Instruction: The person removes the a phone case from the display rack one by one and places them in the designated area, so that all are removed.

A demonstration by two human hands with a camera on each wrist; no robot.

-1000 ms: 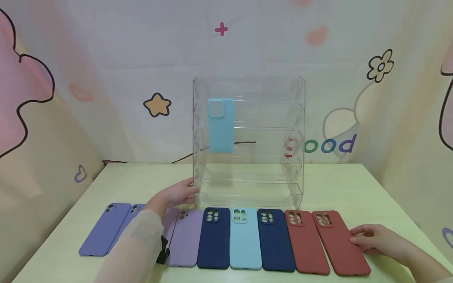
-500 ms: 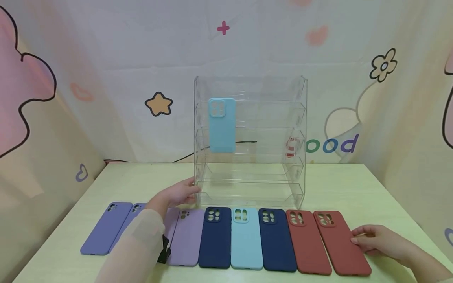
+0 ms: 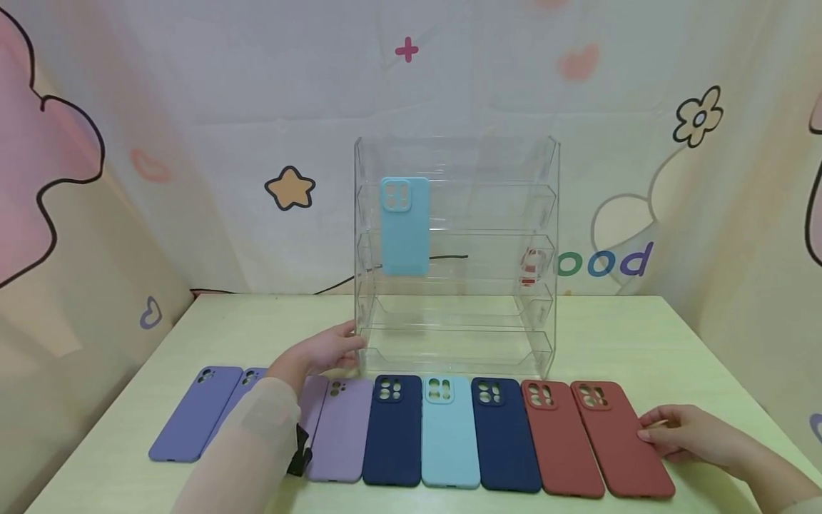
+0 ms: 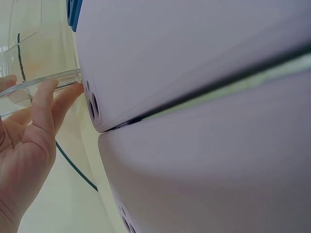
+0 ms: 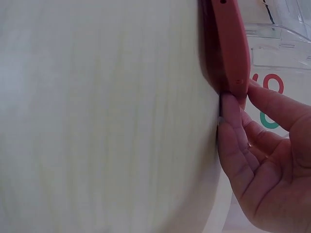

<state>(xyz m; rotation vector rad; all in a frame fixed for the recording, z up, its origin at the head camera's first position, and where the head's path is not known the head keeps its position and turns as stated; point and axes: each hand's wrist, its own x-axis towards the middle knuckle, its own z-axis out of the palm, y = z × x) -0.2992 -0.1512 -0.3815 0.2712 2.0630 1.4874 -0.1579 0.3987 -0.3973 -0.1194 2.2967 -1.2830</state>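
Observation:
A clear acrylic tiered rack (image 3: 475,207) stands mid-table. My left hand (image 3: 329,348) grips the lower front edge of its left side panel, thumb and fingers on either side of the clear sheet (image 4: 53,80) in the left wrist view. My right hand (image 3: 696,435) pinches the right edge of the rightmost red phone case (image 3: 621,439); in the right wrist view the thumb is on its upper side and the fingertips are at its underside (image 5: 231,58). That case lies on the table at the end of a row. A light blue phone case (image 3: 406,235) stands upright in the rack's left part.
Along the row lie another red case (image 3: 561,439), navy cases (image 3: 393,435), a light blue case (image 3: 451,442), lilac cases (image 3: 340,435) and violet-blue cases (image 3: 193,417). My left sleeve covers part of the left end. Behind the table (image 3: 604,328) hangs a printed cloth (image 3: 225,150).
The whole head view has shifted slightly to the right and up. Both hands keep their places on the rack and the red phone case.

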